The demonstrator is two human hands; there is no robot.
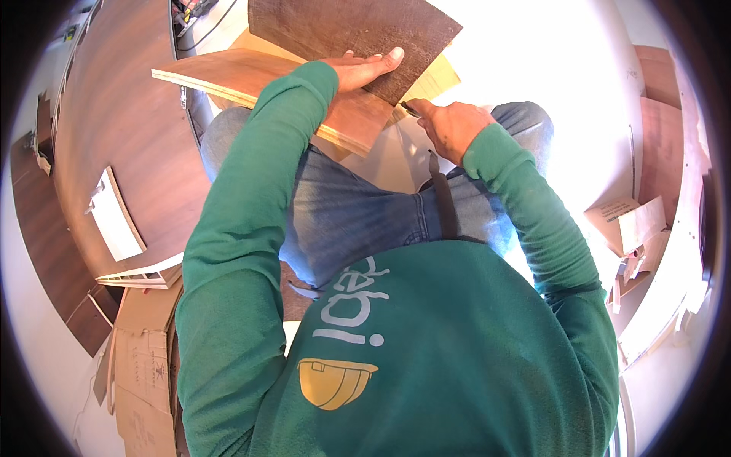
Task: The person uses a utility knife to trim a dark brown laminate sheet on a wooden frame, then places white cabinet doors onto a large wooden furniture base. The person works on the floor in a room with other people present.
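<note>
Two wooden panels meet at an angle in front of my lap. One is a reddish plywood board (244, 70) with pale layered edges; the other is a dark brown board (343, 27) standing behind it. My left hand (364, 71) rests along the place where they meet, fingers stretched and thumb pointing right. In my right hand (454, 128), closed, is a slim dark tool (410, 109), its tip near the dark board's lower corner. My fingers cover most of the tool, so its kind cannot be told. Yellowish wood (440, 82) shows beneath the panels.
A large brown panel surface (129, 99) stretches along the left, with a clipboard (120, 217) on it. Flattened cardboard (145, 358) stands below it. Open cardboard boxes (628, 225) and reddish boards (661, 141) are at the right. Tools and a cable (205, 34) lie top left.
</note>
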